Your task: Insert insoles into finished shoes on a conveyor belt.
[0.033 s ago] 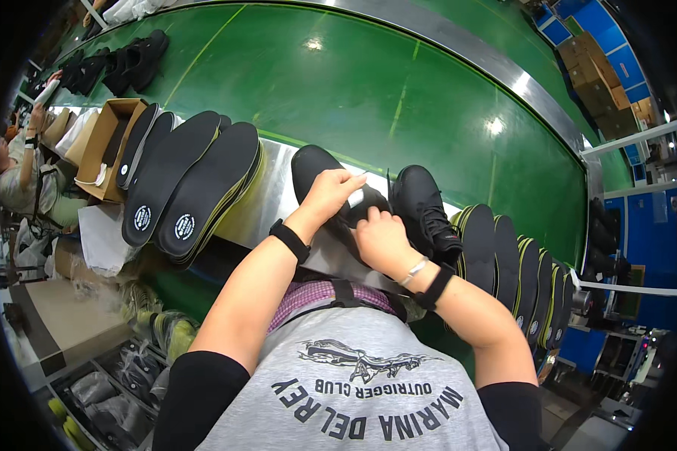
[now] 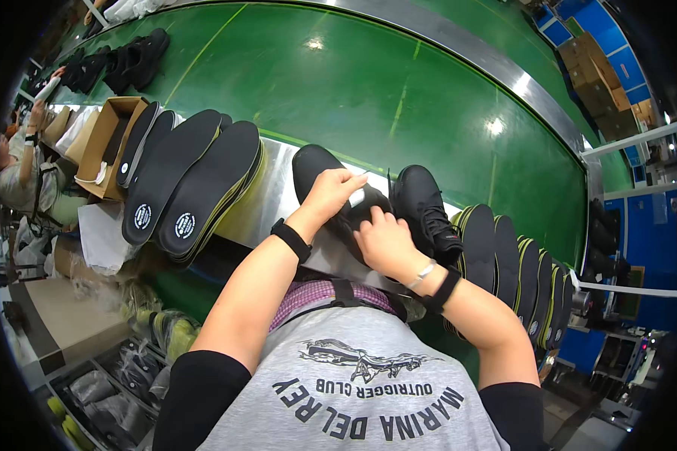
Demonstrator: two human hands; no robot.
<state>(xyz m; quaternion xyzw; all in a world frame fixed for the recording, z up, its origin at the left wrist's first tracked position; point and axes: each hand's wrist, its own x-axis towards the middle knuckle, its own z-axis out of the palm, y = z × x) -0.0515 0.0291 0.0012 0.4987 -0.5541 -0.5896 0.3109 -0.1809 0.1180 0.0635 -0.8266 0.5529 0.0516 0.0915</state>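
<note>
A black shoe (image 2: 311,167) lies in front of me on the metal edge of the green work surface, its toe pointing away. My left hand (image 2: 329,197) is closed in a pinch at the shoe's tongue, beside a white label (image 2: 356,198). At the shoe's opening, my right hand (image 2: 384,239) has its fingers bent and pressed onto the upper; their tips are partly hidden. Just right of it stands a second black shoe (image 2: 423,204) with black laces, touched by neither hand's fingers. The inside of the first shoe is mostly covered by my hands.
Black insoles (image 2: 217,180) with yellow-green edges are stacked at the left, beside an open cardboard box (image 2: 107,143). More insoles (image 2: 479,252) stand in a row at the right. Several black shoes (image 2: 137,62) sit far left. Another person (image 2: 34,173) is at the left edge.
My right hand and wrist have shifted slightly to the right, the fingers lifting a little at the shoe's opening. My left hand keeps its pinch in place.
</note>
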